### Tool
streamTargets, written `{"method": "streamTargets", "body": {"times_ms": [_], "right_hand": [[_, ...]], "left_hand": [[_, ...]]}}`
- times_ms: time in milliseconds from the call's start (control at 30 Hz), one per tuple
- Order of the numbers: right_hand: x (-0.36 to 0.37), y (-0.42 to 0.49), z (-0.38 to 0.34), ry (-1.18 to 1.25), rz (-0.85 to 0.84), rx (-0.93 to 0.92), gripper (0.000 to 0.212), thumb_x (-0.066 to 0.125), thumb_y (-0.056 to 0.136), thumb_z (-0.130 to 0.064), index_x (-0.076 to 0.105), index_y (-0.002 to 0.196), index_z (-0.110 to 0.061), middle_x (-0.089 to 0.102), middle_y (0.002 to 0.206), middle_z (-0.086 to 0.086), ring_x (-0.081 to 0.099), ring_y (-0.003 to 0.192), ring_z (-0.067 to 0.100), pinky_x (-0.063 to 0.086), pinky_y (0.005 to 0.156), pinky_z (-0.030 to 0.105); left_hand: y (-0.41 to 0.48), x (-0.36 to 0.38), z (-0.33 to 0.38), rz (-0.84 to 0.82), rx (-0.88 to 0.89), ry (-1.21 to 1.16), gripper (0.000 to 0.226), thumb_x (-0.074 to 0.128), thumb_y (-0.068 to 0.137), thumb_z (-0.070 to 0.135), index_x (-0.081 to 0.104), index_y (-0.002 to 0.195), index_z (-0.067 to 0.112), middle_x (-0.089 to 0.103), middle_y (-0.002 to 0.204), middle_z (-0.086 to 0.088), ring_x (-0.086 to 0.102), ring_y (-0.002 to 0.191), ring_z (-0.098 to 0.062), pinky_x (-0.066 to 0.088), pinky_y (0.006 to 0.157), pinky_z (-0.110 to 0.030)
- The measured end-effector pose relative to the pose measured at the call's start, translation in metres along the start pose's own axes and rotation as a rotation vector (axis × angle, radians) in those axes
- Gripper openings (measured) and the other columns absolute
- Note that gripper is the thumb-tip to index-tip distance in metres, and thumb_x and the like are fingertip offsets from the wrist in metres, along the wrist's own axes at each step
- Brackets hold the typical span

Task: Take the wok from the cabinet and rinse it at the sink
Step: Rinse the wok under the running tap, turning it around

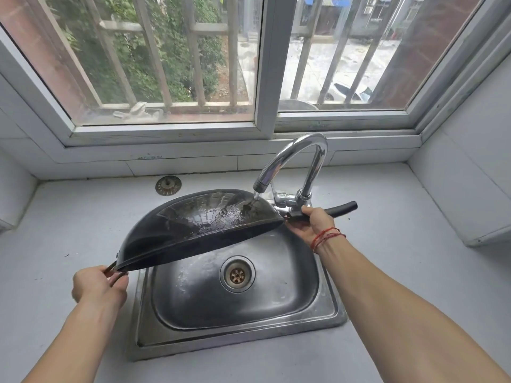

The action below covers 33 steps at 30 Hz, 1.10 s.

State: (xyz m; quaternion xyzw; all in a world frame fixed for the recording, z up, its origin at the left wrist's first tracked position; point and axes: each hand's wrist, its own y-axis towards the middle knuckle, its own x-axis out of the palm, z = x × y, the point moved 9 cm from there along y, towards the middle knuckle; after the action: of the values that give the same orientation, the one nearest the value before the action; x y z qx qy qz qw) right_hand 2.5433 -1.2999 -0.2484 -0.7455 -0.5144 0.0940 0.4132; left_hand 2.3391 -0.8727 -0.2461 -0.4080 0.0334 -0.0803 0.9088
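Note:
A black wok [193,225] is held tilted over the steel sink [237,338], its inside facing away from me toward the window. Water runs from the chrome faucet [293,161] onto the wok's inner wall near the right rim, and wet patches spread across it. My left hand [96,286] grips the small loop handle at the wok's lower left. My right hand [309,222], with a red string at the wrist, grips the long black handle [340,207] at the upper right.
The sink drain [237,274] lies uncovered below the wok. A loose metal strainer [168,185] rests on the grey counter behind the sink. A barred window fills the wall behind the faucet. A white tiled wall [470,175] closes the right side.

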Motion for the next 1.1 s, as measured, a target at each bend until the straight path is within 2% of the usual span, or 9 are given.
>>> {"method": "streamTargets", "body": {"times_ms": [133, 333, 500, 567, 667, 733, 900, 1033, 1100], "right_hand": [[0.001, -0.003, -0.002, 0.006, -0.007, -0.006, 0.015, 0.052, 0.096, -0.001, 0.057, 0.11, -0.001, 0.067, 0.087, 0.02, 0.066, 0.076, 0.035, 0.057, 0.045, 0.04], [-0.008, -0.002, 0.002, 0.019, -0.005, 0.006, 0.023, 0.051, 0.095, 0.0, 0.057, 0.118, 0.0, 0.067, 0.096, 0.023, 0.067, 0.08, 0.036, 0.058, 0.05, 0.041], [-0.029, -0.004, 0.003, 0.035, 0.019, 0.022, 0.005, 0.05, 0.096, 0.001, 0.055, 0.096, -0.001, 0.065, 0.089, 0.021, 0.066, 0.078, 0.034, 0.059, 0.05, 0.042], [-0.039, -0.004, 0.003, 0.041, 0.031, 0.025, 0.003, 0.051, 0.096, 0.0, 0.053, 0.094, -0.001, 0.064, 0.088, 0.021, 0.065, 0.078, 0.034, 0.059, 0.049, 0.044], [-0.056, -0.004, 0.001, 0.063, 0.065, 0.032, 0.008, 0.051, 0.096, 0.0, 0.051, 0.088, -0.002, 0.061, 0.087, 0.02, 0.064, 0.078, 0.034, 0.058, 0.055, 0.052], [-0.067, -0.005, 0.0, 0.073, 0.089, 0.029, 0.008, 0.051, 0.096, 0.0, 0.05, 0.088, -0.002, 0.06, 0.088, 0.021, 0.064, 0.078, 0.034, 0.058, 0.052, 0.051], [-0.092, -0.005, -0.003, 0.075, 0.141, 0.009, 0.004, 0.051, 0.097, -0.002, 0.051, 0.093, -0.003, 0.063, 0.093, 0.023, 0.065, 0.08, 0.036, 0.057, 0.045, 0.043], [-0.107, -0.006, 0.0, 0.053, 0.162, 0.012, 0.001, 0.052, 0.097, -0.004, 0.052, 0.097, -0.003, 0.066, 0.095, 0.025, 0.068, 0.083, 0.037, 0.058, 0.047, 0.043], [-0.111, -0.007, 0.001, 0.051, 0.17, 0.01, 0.002, 0.052, 0.096, -0.004, 0.051, 0.096, -0.003, 0.066, 0.095, 0.025, 0.068, 0.083, 0.038, 0.058, 0.048, 0.044]], "left_hand": [[0.003, -0.002, 0.0, 0.004, 0.012, -0.023, 0.021, 0.034, 0.075, -0.009, 0.05, 0.078, 0.006, 0.057, 0.103, -0.017, 0.062, 0.089, -0.031, 0.056, 0.093, -0.045], [0.01, -0.004, -0.004, 0.018, 0.015, 0.003, 0.021, 0.036, 0.076, -0.008, 0.051, 0.079, 0.008, 0.058, 0.108, -0.016, 0.062, 0.089, -0.03, 0.056, 0.092, -0.045], [0.006, 0.004, -0.01, 0.014, 0.017, 0.063, 0.02, 0.039, 0.072, -0.009, 0.052, 0.075, 0.006, 0.057, 0.099, -0.015, 0.059, 0.081, -0.031, 0.056, 0.09, -0.045], [0.003, 0.007, -0.013, 0.013, 0.014, 0.05, 0.022, 0.039, 0.067, -0.01, 0.051, 0.074, 0.007, 0.054, 0.096, -0.015, 0.056, 0.077, -0.029, 0.057, 0.08, -0.042], [-0.004, 0.016, -0.02, -0.023, -0.003, 0.022, 0.023, 0.035, 0.063, -0.012, 0.045, 0.071, 0.007, 0.048, 0.086, -0.014, 0.048, 0.063, -0.027, 0.051, 0.05, -0.026], [-0.014, 0.024, -0.023, -0.054, 0.003, 0.057, 0.02, 0.036, 0.071, -0.012, 0.045, 0.072, 0.006, 0.048, 0.078, -0.014, 0.045, 0.056, -0.026, 0.046, 0.043, -0.024], [-0.034, 0.034, -0.028, -0.071, 0.02, 0.145, 0.016, 0.04, 0.075, -0.006, 0.051, 0.075, 0.005, 0.051, 0.076, -0.014, 0.051, 0.058, -0.027, 0.052, 0.065, -0.038], [-0.037, 0.038, -0.031, -0.075, 0.02, 0.167, 0.016, 0.042, 0.072, -0.005, 0.053, 0.077, 0.006, 0.048, 0.077, -0.013, 0.045, 0.06, -0.026, 0.051, 0.067, -0.038], [-0.039, 0.039, -0.031, -0.081, 0.029, 0.178, 0.022, 0.045, 0.071, -0.003, 0.059, 0.087, 0.003, 0.053, 0.088, -0.013, 0.048, 0.062, -0.026, 0.055, 0.074, -0.041]]}}
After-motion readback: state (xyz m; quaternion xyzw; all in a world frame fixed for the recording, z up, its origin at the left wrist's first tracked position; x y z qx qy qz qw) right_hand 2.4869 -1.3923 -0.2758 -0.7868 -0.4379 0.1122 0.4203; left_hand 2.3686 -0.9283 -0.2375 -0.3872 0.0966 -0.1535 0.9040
